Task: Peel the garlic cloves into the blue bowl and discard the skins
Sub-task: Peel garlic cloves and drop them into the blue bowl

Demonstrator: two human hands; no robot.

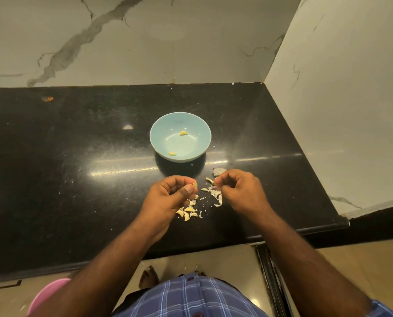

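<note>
Glossy black stone counter (76, 156), papery skins (216, 193)

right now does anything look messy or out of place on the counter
Mostly peeling mess. Garlic skins lie strewn on the black counter between the hands and under the left hand, not yet discarded. White flecks are scattered around the blue bowl, which holds two peeled cloves. An orange smudge sits far left near the wall.

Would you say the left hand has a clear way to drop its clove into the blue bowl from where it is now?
Probably yes. The left hand pinches a garlic clove just in front of the blue bowl, and only bare counter lies between them. The right hand sits off to the side, out of that path.
</note>
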